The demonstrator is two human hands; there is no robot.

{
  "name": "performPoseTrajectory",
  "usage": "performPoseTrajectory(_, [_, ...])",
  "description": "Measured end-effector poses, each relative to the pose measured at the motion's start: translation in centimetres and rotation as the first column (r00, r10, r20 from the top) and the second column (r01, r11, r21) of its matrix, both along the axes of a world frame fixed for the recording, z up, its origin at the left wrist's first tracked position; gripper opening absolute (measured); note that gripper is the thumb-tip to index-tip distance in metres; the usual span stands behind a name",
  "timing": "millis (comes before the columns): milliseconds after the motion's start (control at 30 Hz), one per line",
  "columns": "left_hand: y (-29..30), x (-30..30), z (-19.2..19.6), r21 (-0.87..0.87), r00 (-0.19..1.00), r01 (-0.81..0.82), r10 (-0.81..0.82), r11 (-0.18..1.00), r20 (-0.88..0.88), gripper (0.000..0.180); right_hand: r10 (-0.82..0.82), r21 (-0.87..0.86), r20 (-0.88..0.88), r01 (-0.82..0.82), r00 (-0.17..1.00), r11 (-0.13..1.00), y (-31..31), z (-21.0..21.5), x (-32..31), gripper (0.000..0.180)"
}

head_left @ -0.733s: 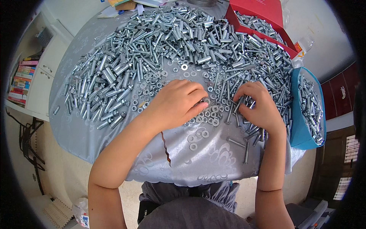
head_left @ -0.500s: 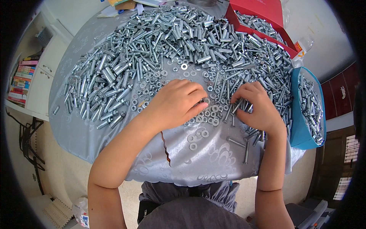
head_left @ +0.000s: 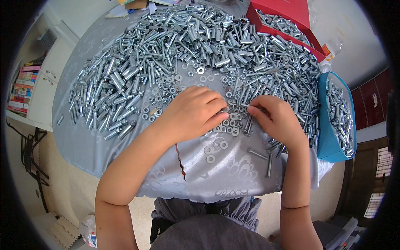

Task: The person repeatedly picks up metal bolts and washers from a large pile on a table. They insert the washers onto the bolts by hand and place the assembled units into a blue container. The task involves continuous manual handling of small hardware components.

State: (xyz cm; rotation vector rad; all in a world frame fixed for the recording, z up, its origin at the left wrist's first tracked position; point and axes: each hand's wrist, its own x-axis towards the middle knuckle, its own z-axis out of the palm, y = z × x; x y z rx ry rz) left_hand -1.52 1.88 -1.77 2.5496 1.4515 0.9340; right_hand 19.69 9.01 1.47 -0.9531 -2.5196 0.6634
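Washers [head_left: 227,125] under our left hand [head_left: 196,110], fingers flat, gripping nothing visible. Right hand [head_left: 277,118] curled, pinching bolts [head_left: 248,123]; loose bolts [head_left: 266,160] nearby within reach.

Lay scattered flat as small silver washers [head_left: 223,125] on the grey cloth near the table's front edge, some touching and overlapping, a few loose ones [head_left: 211,158] strayed closer to that edge. Rested beside them as long silver bolts [head_left: 248,123], a bundle tilted lengthwise toward the front edge, two more [head_left: 258,154] lying apart nearer the front-right edge. Spread behind both as a dense heap of metal sleeves [head_left: 187,46] reaching the far edge.
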Motion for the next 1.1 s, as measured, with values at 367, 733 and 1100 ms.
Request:
performPoseTrajectory(367, [0.0, -0.3, -0.2, 0.033, 0.999, -0.021, 0.023, 0.999, -0.041, 0.018, -0.064, 0.394, -0.049, 0.078, 0.997, 0.916, -1.1, -2.9, 0.1, 0.018])
performPoseTrajectory(733, [0.0, 0.0, 0.1, 0.103, 0.999, 0.032, -0.036, 0.994, 0.038, 0.014, -0.476, -0.370, -0.563, 0.309, 0.675, 0.876, -0.2, -1.4, 0.8, 0.032])
performPoseTrajectory(1100, [-0.2, -0.1, 0.3, 0.111, 0.998, 0.034, -0.039, 0.993, 0.042, 0.013, -0.355, -0.235, -0.638, 0.266, 0.683, 0.935, 0.8, 0.2, 0.5, 0.029])
